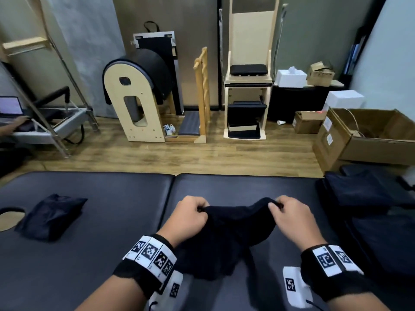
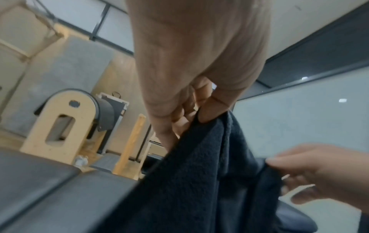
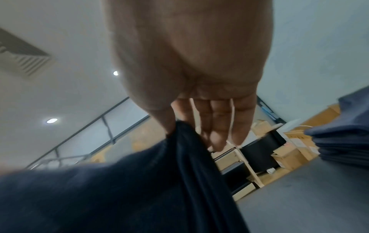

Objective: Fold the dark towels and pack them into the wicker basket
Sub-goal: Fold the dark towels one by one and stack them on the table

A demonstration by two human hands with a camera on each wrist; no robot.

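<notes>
A person's left hand (image 1: 190, 215) and right hand (image 1: 289, 215) each pinch a top corner of a dark towel (image 1: 231, 234), thumb against curled fingers, holding it up over the padded table (image 1: 89, 194); its lower part sags toward six o'clock. A folded towel (image 1: 50, 215) lies at nine o'clock, and a stack of dark cloth (image 1: 359, 191) sits at three o'clock. No wicker basket is in view. The grips look shallow: a slipped corner could drop the towel in a heap, and uneven tension would likely skew the fold and make for a poor fit in the basket.
</notes>
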